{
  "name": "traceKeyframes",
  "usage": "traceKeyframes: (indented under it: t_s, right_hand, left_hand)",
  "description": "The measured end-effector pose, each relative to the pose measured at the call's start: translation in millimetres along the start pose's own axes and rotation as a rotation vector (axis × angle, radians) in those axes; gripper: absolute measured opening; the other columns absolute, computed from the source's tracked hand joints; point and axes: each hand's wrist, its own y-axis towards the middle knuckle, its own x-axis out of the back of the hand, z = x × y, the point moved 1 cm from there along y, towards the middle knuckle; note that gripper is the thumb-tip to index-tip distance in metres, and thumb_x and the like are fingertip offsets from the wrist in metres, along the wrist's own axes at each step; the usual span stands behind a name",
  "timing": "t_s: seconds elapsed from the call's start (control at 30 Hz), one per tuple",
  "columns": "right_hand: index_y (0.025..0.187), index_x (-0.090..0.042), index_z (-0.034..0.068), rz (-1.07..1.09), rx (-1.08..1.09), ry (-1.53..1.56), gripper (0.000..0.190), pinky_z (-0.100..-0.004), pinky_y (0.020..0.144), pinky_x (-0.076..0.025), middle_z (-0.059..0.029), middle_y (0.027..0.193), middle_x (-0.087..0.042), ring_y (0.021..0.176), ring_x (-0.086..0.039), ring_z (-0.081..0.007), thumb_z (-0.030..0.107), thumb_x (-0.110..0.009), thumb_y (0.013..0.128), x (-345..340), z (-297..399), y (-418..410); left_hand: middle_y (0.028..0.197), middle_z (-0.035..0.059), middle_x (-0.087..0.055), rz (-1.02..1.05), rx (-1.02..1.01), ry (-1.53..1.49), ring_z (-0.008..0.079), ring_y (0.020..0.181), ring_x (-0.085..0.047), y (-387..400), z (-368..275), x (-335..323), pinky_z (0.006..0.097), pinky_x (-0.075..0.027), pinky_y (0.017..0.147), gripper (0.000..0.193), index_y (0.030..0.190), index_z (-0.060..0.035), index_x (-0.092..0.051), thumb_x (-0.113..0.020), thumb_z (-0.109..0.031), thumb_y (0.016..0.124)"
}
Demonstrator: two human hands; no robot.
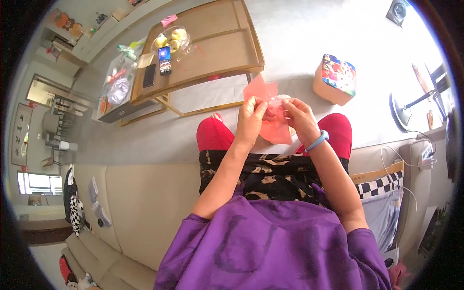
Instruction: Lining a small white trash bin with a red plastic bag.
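Observation:
A sheet of thin pink plastic film, perhaps a bag (273,130), hangs between my hands above the floor, in front of my knees. My left hand (250,117) pinches its upper part between thumb and fingertips. On the other side my right hand (301,117) grips the film the same way, close to the left fingertips. Parts of the film stick out above and below the hands. A light blue band (317,140) circles my right wrist. Something pale behind the film is mostly hidden, so I cannot tell what it is.
Ahead to the left stands a brown coffee table (217,47) bearing a clear bowl (188,39) of yellowish fruit, a lit smartphone (165,61) and a dark phone (149,75). A stool with a cartoon-print top (339,74), a fan (400,112) and a power strip (427,156) are on the right.

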Motion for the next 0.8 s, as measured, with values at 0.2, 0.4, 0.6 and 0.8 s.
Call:
traceKeyframes:
  t_s: [0.2, 0.4, 0.6, 0.8]
  right_hand:
    - [0.093, -0.053, 0.001, -0.057, 0.033, 0.516, 0.015, -0.0346, 0.086, -0.049, -0.0110, 0.093, -0.059, 0.090, -0.059, -0.0211, 0.015, -0.047, 0.092, 25, -7, 14]
    - [0.090, -0.054, 0.003, -0.061, 0.018, 0.772, 0.012, -0.0374, 0.089, -0.048, -0.0103, 0.090, -0.060, 0.087, -0.059, -0.0222, 0.013, -0.048, 0.091, 34, -15, 23]
    - [0.092, -0.054, 0.004, -0.131, 0.020, 0.693, 0.012, -0.0327, 0.079, -0.050, -0.0079, 0.085, -0.059, 0.081, -0.059, -0.0183, 0.015, -0.049, 0.091, 33, -16, 24]
    - [0.096, -0.052, 0.003, 0.032, 0.035, 0.424, 0.016, -0.0298, 0.073, -0.052, -0.0057, 0.090, -0.059, 0.078, -0.060, -0.0137, 0.017, -0.045, 0.093, 17, -18, 11]
  left_hand:
    - [0.087, 0.0120, -0.060, -0.127, 0.003, -0.342, 0.0222, 0.077, -0.061, 2, -5, 21, 0.0357, -0.052, 0.073, 0.012, 0.092, -0.0016, -0.049, -0.043, -0.011, 0.092]
    - [0.094, 0.0142, -0.060, -0.124, 0.025, -0.570, 0.0266, 0.084, -0.061, 2, 0, 26, 0.0407, -0.051, 0.079, 0.012, 0.097, -0.0030, -0.050, -0.044, -0.012, 0.091]
    - [0.097, 0.0142, -0.060, -0.100, 0.037, -0.692, 0.0274, 0.091, -0.060, 5, 7, 33, 0.0431, -0.049, 0.083, 0.014, 0.097, -0.0040, -0.052, -0.044, -0.014, 0.091]
    - [0.101, 0.0099, -0.061, -0.207, 0.198, -0.916, 0.0237, 0.097, -0.058, 15, 8, 44, 0.0453, -0.046, 0.086, 0.021, 0.103, -0.0051, -0.054, -0.043, -0.019, 0.091]
